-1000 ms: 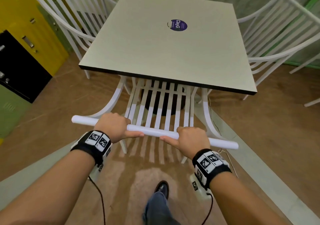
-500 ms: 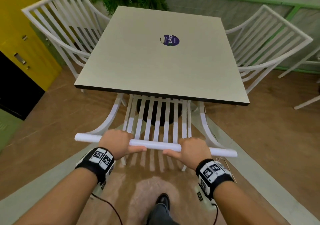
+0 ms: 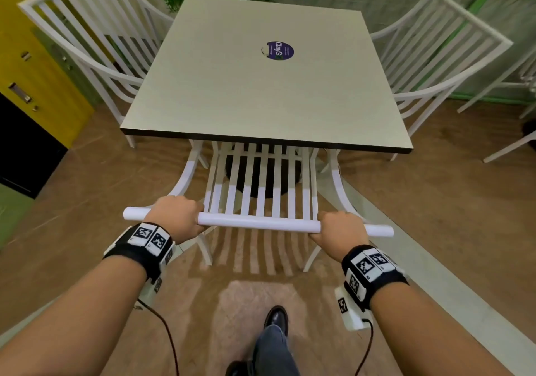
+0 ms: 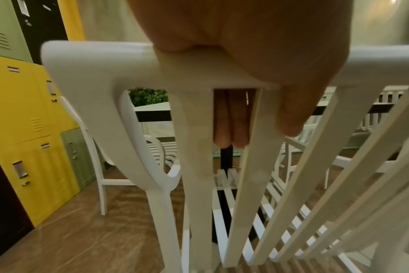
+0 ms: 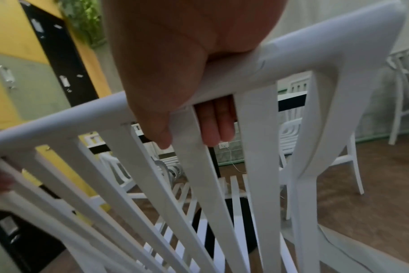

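Spread wider along the rail [image 3: 258,222] than a second ago, my left hand [image 3: 174,216] and right hand [image 3: 339,232] grip the chair [image 3: 255,181] at the near edge of the table [image 3: 261,100], fingers [image 4: 231,127] curled over the top and down behind the slats [image 3: 248,190]. With the seat largely under the tabletop, I judge the step to be pushing the chair in; next comes an even, straight shove to the far side. The chair is smooth white moulded plastic with a rounded rail; the square top is pale and matte with a dark edge.
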Demonstrator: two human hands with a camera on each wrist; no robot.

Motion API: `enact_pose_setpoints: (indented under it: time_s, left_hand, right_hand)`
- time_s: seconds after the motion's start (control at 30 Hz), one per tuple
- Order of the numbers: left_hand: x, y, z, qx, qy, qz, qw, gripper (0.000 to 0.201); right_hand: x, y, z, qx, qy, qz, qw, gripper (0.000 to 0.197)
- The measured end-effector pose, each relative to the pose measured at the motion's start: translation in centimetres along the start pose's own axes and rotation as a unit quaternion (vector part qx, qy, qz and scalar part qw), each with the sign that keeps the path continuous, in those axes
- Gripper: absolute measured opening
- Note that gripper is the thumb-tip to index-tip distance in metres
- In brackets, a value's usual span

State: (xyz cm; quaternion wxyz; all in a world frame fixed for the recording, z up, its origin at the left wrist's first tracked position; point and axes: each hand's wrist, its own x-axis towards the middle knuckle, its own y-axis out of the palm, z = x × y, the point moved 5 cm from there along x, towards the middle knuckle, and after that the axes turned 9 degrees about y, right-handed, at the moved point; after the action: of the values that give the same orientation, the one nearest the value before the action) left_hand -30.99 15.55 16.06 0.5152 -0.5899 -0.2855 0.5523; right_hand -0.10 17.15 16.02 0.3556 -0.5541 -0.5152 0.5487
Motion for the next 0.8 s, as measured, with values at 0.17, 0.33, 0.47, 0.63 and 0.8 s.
enact_pose_setpoints:
  time_s: [0.17, 0.33, 0.47, 0.63, 0.8]
  left_hand:
    - [0.2, 0.0, 1.4, 0.004, -0.009, 0.011, 1.0, 0.03]
    - [0.4, 0.0, 0.3, 0.008, 0.014, 0.004, 1.0, 0.029]
    - [0.3, 0.2, 0.6, 0.011, 0.024, 0.011, 1.0, 0.03]
    - [0.3, -0.3, 0.5, 0.006, 0.017, 0.002, 1.0, 0.026]
    - [0.2, -0.3, 0.8, 0.01, 0.031, 0.001, 0.999, 0.028]
  right_hand:
    - [0.7, -0.1, 0.6, 0.022, -0.052, 0.012, 0.998, 0.025]
    - [1.0, -0.3, -0.5, 0.017, -0.053, 0.023, 0.998, 0.027]
    - [1.0, -0.2, 0.3, -0.01, -0.048, 0.026, 0.998, 0.022]
    - [1.3, -0.4, 0.1, -0.011, -0.05, 0.033, 0.998, 0.016]
    - [1.0, -0.6, 0.5, -0.015, -0.037, 0.028, 0.999, 0.016]
